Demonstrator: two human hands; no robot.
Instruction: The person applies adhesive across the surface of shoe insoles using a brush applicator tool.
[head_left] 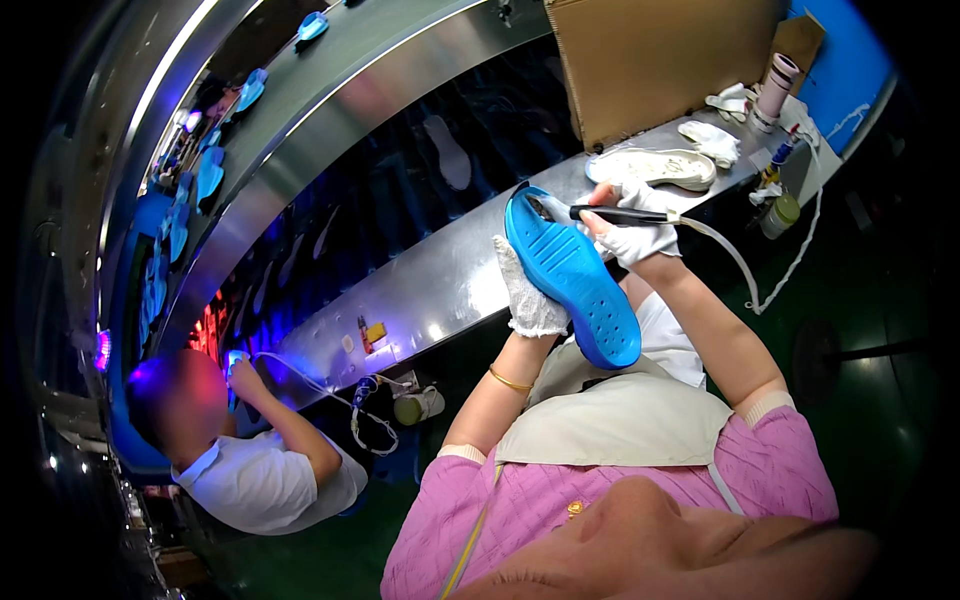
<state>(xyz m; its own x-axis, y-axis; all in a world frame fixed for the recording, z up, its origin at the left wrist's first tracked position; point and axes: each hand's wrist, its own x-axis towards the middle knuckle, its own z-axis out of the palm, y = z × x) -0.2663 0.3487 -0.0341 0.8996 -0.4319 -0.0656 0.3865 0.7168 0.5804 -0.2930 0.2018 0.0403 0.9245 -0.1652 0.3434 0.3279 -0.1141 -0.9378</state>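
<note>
My left hand (528,292), in a white knit glove, holds a blue shoe sole (575,275) tilted up in front of my apron. Grooves cross its front half and small holes dot its heel. In my right hand (637,232), whose glove leaves the fingertips bare, is a black brush pen (628,215) with a pale tube at its back end. Its pale tip meets the inside of the sole near the toe; I cannot tell whether it touches. Fingers and thumb pinch the pen's barrel.
A metal bench (450,275) runs ahead, bearing a white shoe-shaped piece (650,168), loose white gloves (710,143) and a pink bottle (777,85). Cardboard (665,65) stands behind. Blue soles ride a conveyor (370,45). A co-worker (270,470) sits at left. The tube (745,275) loops at right.
</note>
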